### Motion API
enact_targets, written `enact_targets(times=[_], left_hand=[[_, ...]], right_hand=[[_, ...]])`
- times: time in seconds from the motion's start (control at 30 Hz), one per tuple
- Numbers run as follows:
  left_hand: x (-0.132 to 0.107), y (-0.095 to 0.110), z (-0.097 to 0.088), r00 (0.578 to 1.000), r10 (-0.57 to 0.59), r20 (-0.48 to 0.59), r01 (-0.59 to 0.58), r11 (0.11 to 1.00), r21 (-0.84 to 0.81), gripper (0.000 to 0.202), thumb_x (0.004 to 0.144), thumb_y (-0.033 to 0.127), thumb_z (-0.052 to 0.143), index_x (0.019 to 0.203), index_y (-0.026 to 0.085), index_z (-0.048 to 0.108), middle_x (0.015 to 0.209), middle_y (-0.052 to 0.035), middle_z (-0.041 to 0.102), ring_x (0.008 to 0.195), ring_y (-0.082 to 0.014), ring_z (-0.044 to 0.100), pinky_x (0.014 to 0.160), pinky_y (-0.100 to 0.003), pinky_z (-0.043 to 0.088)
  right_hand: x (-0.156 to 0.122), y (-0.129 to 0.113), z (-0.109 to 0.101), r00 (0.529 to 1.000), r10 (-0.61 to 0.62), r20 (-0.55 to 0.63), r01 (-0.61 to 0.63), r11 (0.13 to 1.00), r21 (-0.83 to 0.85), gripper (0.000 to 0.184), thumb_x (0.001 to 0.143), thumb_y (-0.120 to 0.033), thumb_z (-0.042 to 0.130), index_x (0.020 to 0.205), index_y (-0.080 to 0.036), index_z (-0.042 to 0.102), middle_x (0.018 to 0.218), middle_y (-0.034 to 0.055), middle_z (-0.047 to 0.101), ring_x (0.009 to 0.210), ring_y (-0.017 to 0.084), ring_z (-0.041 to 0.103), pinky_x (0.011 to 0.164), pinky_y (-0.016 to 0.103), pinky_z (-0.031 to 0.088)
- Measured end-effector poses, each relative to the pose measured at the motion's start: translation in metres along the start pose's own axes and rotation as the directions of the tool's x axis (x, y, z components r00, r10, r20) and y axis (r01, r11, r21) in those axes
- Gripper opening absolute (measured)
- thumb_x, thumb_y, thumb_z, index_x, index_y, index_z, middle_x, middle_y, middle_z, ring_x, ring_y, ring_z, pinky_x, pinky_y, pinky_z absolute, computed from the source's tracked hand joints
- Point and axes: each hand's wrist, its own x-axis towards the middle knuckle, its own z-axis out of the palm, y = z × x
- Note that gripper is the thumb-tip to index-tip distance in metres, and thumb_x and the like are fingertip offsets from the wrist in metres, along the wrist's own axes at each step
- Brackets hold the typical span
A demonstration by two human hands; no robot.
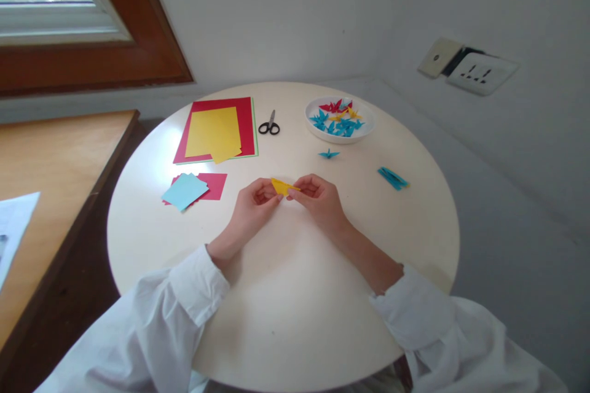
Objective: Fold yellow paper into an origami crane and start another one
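Observation:
A small folded piece of yellow paper (282, 186) is held above the middle of the round white table (286, 295). My left hand (254, 204) pinches its left end and my right hand (317, 195) pinches its right end; both have curled fingers. A single blue paper crane (329, 153) lies on the table just beyond my right hand.
A white dish (364, 129) of blue, red and yellow paper cranes stands at the back right. Black scissors (270, 125) lie beside stacked red and yellow sheets (216, 130). Small light-blue and red squares (191, 188) lie left. A folded blue piece (393, 177) lies right. A wooden desk (55, 178) adjoins on the left.

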Motion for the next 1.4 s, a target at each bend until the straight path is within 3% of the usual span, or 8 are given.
enact_targets(times=[0.2, 0.57, 0.9, 1.07, 1.27, 1.4], left_hand=[[0.0037, -0.0023, 0.0, 0.998, 0.017, -0.064, -0.021, 0.997, -0.075, 0.025, 0.065, 0.027, 0.071, 0.086, 0.016, 0.062, 0.076, -0.0019, 0.066, 0.068, -0.0125, 0.06, 0.063, -0.024, 0.047], [0.0036, -0.0059, 0.0073, 0.988, -0.016, -0.152, 0.003, 0.996, -0.087, 0.019, 0.069, 0.027, 0.068, 0.083, 0.015, 0.065, 0.08, -0.0035, 0.067, 0.071, -0.0128, 0.06, 0.066, -0.025, 0.046], [0.0042, -0.0051, 0.0072, 0.987, 0.014, -0.163, -0.024, 0.998, -0.06, 0.018, 0.068, 0.025, 0.068, 0.082, 0.014, 0.067, 0.082, -0.0054, 0.068, 0.073, -0.0144, 0.061, 0.068, -0.027, 0.046], [0.0026, -0.0045, 0.006, 0.988, 0.021, -0.153, -0.024, 0.999, -0.021, 0.017, 0.07, 0.027, 0.067, 0.081, 0.015, 0.067, 0.081, -0.0055, 0.068, 0.073, -0.015, 0.061, 0.067, -0.027, 0.046], [-0.0003, -0.0002, 0.0078, 0.993, 0.026, -0.113, -0.025, 1.0, 0.011, 0.019, 0.072, 0.029, 0.066, 0.084, 0.014, 0.068, 0.082, -0.0064, 0.07, 0.072, -0.0154, 0.061, 0.066, -0.027, 0.045], [0.0, -0.0007, 0.0081, 0.994, 0.037, -0.102, -0.032, 0.998, 0.054, 0.018, 0.071, 0.029, 0.066, 0.081, 0.013, 0.068, 0.081, -0.007, 0.07, 0.071, -0.0158, 0.061, 0.065, -0.027, 0.045]], right_hand=[[0.0008, -0.0007, 0.0008, 1.0, 0.019, -0.011, -0.018, 0.999, 0.045, 0.037, 0.053, -0.037, 0.08, 0.071, -0.02, 0.053, 0.062, -0.005, 0.063, 0.057, 0.014, 0.066, 0.062, 0.03, 0.055], [-0.0007, -0.0018, -0.0004, 0.999, 0.022, -0.028, -0.021, 0.999, 0.045, 0.032, 0.055, -0.033, 0.079, 0.075, -0.019, 0.059, 0.062, -0.0013, 0.069, 0.058, 0.015, 0.067, 0.062, 0.028, 0.053], [0.0021, 0.0013, -0.004, 0.999, 0.044, 0.003, -0.044, 0.999, -0.02, 0.036, 0.063, -0.046, 0.071, 0.081, -0.015, 0.065, 0.072, 0.0046, 0.071, 0.061, 0.017, 0.068, 0.064, 0.031, 0.053], [0.0001, -0.0009, -0.0041, 0.997, -0.001, 0.079, -0.001, 0.999, 0.033, 0.036, 0.06, -0.044, 0.074, 0.084, -0.017, 0.067, 0.081, 0.0048, 0.073, 0.067, 0.016, 0.068, 0.07, 0.032, 0.053], [-0.0011, 0.0005, -0.0043, 0.996, -0.031, 0.078, 0.032, 0.999, -0.006, 0.035, 0.061, -0.041, 0.075, 0.087, -0.018, 0.069, 0.089, 0.006, 0.073, 0.08, 0.018, 0.067, 0.073, 0.031, 0.052], [-0.0013, 0.002, -0.0041, 0.995, -0.054, 0.088, 0.058, 0.997, -0.043, 0.023, 0.065, -0.035, 0.073, 0.08, -0.018, 0.069, 0.079, 0.0032, 0.071, 0.073, 0.015, 0.064, 0.069, 0.029, 0.05]])
